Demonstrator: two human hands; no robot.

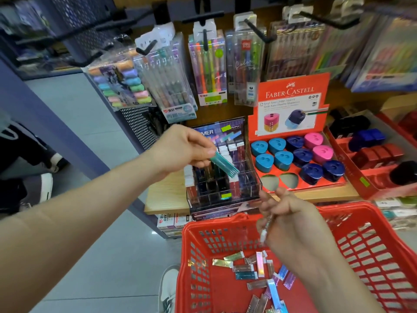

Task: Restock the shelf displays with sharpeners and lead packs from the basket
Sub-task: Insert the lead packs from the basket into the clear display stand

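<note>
**Stationery aisle: teal pack over the display case**

Facing a wooden shelf (167, 196) on a grey tiled floor (108, 245), under hooks of hanging pen packs (207, 68). Noted on the shelf, side by side:
- clear display case (250, 172), divided into small compartments, some holding upright packs;
- red sharpener box (293, 98) just to its right, holding blue, navy and pink sharpeners (300, 154), with two front-left hollows bare.

Left hand (180, 150): reaching in from the left, thumb and fingers pinched together on one end of a teal lead pack (223, 163). Pack tilted, lower end pointing down-right above the case's middle compartments. Contact with the case not discernible.

Right hand (291, 218): held over the near rim of the red basket (225, 220), fingers curled round a slim pack (266, 224) with a white end. Blurred, so colour unclear.

Below the shelf edge, inside the basket — loose lead packs (255, 269) scattered flat on the bottom: gold, silver, teal, pink, iridescent blue.

Pale shoe (168, 288) on the floor, left of the basket.
</note>
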